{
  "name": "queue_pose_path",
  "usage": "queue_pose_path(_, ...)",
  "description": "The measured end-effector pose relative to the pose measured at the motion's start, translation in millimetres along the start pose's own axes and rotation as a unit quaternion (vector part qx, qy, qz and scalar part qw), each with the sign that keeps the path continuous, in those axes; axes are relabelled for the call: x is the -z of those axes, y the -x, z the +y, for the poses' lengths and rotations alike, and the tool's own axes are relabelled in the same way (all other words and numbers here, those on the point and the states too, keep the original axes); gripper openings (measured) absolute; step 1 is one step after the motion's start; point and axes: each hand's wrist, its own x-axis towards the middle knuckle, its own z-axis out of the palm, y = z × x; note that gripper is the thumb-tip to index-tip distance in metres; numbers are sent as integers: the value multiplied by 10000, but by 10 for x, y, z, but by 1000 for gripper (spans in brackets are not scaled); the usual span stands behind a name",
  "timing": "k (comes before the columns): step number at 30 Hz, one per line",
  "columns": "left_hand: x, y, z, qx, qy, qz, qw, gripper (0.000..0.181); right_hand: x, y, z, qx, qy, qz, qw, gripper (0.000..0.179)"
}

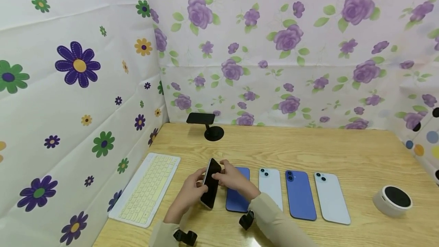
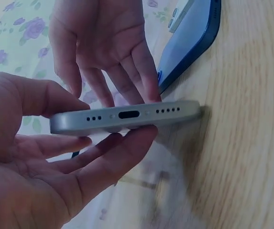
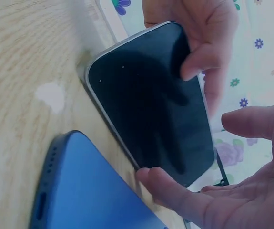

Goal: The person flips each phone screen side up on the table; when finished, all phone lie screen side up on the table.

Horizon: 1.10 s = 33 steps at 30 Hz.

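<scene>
My left hand (image 1: 192, 190) holds a smartphone (image 1: 212, 186) by its long side, thumb on the dark screen and fingers behind. The phone is tilted on edge, its screen facing right; the left wrist view shows its silver bottom edge with the charging port. At the phone's far end is my right hand (image 1: 236, 178). In the right wrist view, one right fingertip (image 3: 151, 177) touches the phone's edge, while the right thumb (image 3: 251, 121) stands apart from it. A blue phone (image 1: 237, 200) lies face down beside the held one, partly hidden under my right arm.
Further right lie a pale phone (image 1: 271, 184), another blue phone (image 1: 301, 195) and another pale phone (image 1: 332, 198), all backs up. A white keyboard (image 1: 147, 190) lies left. Behind stands a black phone stand (image 1: 214, 133). A round white device (image 1: 392, 202) sits far right.
</scene>
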Motion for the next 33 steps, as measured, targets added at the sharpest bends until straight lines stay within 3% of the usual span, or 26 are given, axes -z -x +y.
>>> queue_pose_path(6,4,-11,-26,14,-89,237,9997,66,27,10,-12,73,343,-21,9994,72)
queue_pose_path(17,-9,-17,-35,20,-544,445,9975,63,88,25,-23,50,406,-121,9991,72)
queue_pose_path(25,12,-23,-35,101,-1152,696,9909,61,105,59,-30,-15,321,-252,9992,77)
queue_pose_path(33,-8,-29,-72,119,-1266,645,9898,63,122,93,-27,-29,349,-292,9990,78)
